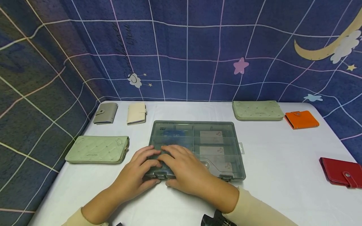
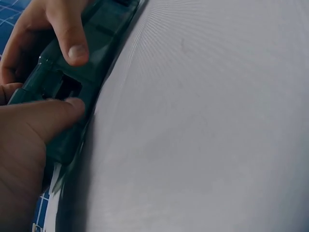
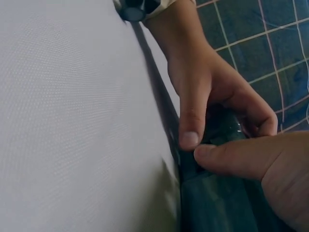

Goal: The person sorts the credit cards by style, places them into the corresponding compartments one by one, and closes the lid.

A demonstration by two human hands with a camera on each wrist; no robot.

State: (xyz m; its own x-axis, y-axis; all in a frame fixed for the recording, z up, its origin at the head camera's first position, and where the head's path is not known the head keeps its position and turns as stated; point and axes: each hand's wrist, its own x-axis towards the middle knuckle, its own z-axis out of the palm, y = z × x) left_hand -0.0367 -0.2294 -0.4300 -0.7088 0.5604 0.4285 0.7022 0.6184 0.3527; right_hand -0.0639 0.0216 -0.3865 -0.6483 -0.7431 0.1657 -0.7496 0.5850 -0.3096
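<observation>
A smoky grey see-through compartment box (image 1: 215, 147) lies shut in the middle of the white table (image 1: 282, 175), with cards showing through its lid. Both hands meet at its front left corner. My left hand (image 1: 149, 171) has its fingers curled over the lid and its thumb (image 2: 72, 108) against the left latch (image 1: 160, 175). My right hand (image 1: 170, 169) lies over the lid beside it, and its thumb (image 3: 212, 154) presses the same latch. The two thumbs nearly touch on the box's front edge (image 3: 217, 203). The right latch (image 1: 226, 177) is untouched.
Wallets ring the box: a long green one (image 1: 97, 149) at left, grey (image 1: 105, 113) and cream (image 1: 136, 113) ones at back left, another long green one (image 1: 257, 110) and an orange one (image 1: 301, 119) at back right, a red one (image 1: 340, 172) at right. A blue curtain backs the table.
</observation>
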